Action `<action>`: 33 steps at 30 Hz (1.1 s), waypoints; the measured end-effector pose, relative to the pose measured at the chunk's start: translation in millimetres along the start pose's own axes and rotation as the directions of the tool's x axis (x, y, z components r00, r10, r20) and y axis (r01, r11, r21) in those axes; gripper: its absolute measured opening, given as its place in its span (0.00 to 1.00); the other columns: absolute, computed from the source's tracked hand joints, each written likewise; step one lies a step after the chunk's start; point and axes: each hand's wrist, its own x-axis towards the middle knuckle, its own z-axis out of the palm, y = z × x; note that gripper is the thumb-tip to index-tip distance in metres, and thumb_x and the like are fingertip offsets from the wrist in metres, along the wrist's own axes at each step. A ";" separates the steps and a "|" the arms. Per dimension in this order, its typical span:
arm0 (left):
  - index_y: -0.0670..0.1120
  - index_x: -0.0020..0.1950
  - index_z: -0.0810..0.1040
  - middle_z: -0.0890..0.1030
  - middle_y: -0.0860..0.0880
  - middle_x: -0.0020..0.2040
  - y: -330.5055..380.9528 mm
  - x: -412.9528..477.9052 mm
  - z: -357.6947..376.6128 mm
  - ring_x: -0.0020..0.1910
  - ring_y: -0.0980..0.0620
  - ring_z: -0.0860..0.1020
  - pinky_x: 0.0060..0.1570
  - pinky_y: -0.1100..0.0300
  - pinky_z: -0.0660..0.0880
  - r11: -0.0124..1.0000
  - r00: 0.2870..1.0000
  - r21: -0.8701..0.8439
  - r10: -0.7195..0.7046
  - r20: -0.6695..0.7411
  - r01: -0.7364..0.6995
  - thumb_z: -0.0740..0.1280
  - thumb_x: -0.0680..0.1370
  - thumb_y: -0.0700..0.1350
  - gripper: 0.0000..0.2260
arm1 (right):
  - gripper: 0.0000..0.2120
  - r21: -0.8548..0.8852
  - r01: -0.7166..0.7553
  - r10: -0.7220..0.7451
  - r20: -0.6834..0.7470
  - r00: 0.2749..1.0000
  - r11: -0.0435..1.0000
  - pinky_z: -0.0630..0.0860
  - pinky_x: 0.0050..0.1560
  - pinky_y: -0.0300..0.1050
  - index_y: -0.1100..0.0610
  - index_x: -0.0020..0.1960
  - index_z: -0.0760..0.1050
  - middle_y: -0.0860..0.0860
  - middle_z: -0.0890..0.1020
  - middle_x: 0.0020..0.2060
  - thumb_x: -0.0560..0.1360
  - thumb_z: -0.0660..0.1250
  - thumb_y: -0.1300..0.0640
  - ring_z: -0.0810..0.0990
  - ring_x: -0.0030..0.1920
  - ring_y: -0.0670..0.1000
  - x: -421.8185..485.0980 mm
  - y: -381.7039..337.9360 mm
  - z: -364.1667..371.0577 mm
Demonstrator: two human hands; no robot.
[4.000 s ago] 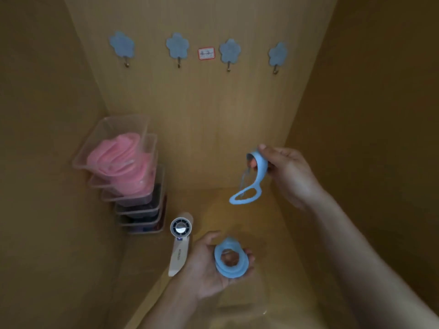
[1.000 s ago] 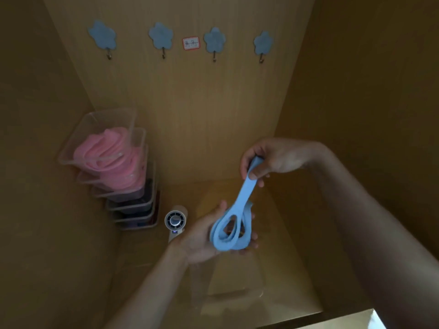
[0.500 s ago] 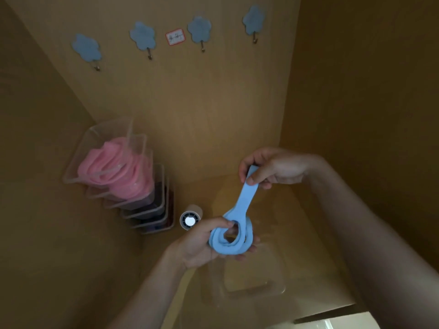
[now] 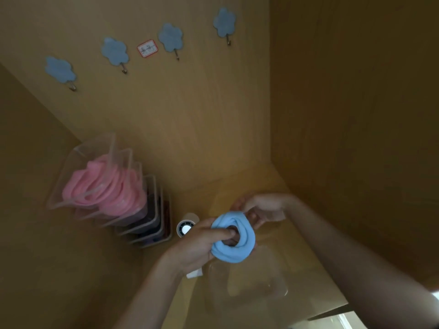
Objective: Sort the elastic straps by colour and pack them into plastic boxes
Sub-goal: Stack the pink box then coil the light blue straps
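From the head view, a stack of clear boxes (image 4: 133, 210) stands in the left rear corner of the wooden shelf (image 4: 316, 276), against the left wall. The upper boxes hold coiled pink straps (image 4: 104, 186). The lower ones hold something dark, and its colour cannot be told.

Another clear box (image 4: 247, 284) lies open near the front edge, about midway along it, just under both hands. The wood of the shelf shows through its bottom.

The blue strap (image 4: 234, 239) is wound into a thick ring and held in the air over that box. The left hand (image 4: 197, 245) grips the ring from the left, with one finger pushed into the hole and the others curled beneath it. The right hand (image 4: 263, 208) sits behind the ring with its fingers bent against the far rim and touching it. Whether they pinch the strap is too blurred to tell.

A small white fan (image 4: 186, 227) lies on the shelf between the stack and the left hand, its round head towards the rear. The hand covers most of its handle — only the white tip shows below the wrist.

Four blue flower-shaped hooks (image 4: 170, 37) run across the back wall (image 4: 190, 110), with a small red-bordered label (image 4: 147, 48) between the middle two.
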 end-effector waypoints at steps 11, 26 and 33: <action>0.49 0.40 0.87 0.84 0.49 0.41 13.9 -10.8 -5.5 0.44 0.51 0.82 0.48 0.57 0.76 0.996 0.998 0.087 -0.025 0.054 0.020 0.61 0.79 0.29 0.21 | 0.21 0.222 0.336 -0.272 -0.274 0.923 0.915 0.74 0.63 0.47 0.47 0.64 0.76 0.45 0.81 0.59 0.71 0.65 0.49 0.77 0.64 0.49 -17.8 32.5 49.9; 0.35 0.47 0.82 0.80 0.39 0.39 3.3 -14.4 -8.2 0.39 0.44 0.80 0.43 0.52 0.76 0.960 1.000 -0.281 -0.001 0.023 0.007 0.68 0.72 0.38 0.08 | 0.11 -0.566 0.399 -0.678 -0.461 0.573 0.722 0.76 0.54 0.44 0.49 0.57 0.79 0.41 0.79 0.51 0.76 0.67 0.57 0.79 0.54 0.44 -49.1 40.5 100.2; 0.41 0.42 0.79 0.78 0.46 0.34 -16.3 -14.7 5.7 0.33 0.51 0.77 0.35 0.60 0.73 0.976 0.974 -0.204 0.025 -0.223 -0.072 0.71 0.75 0.43 0.06 | 0.08 -0.118 0.411 -0.385 -0.645 0.661 0.904 0.71 0.35 0.40 0.57 0.39 0.79 0.46 0.78 0.30 0.77 0.68 0.64 0.73 0.32 0.44 -50.3 44.2 107.3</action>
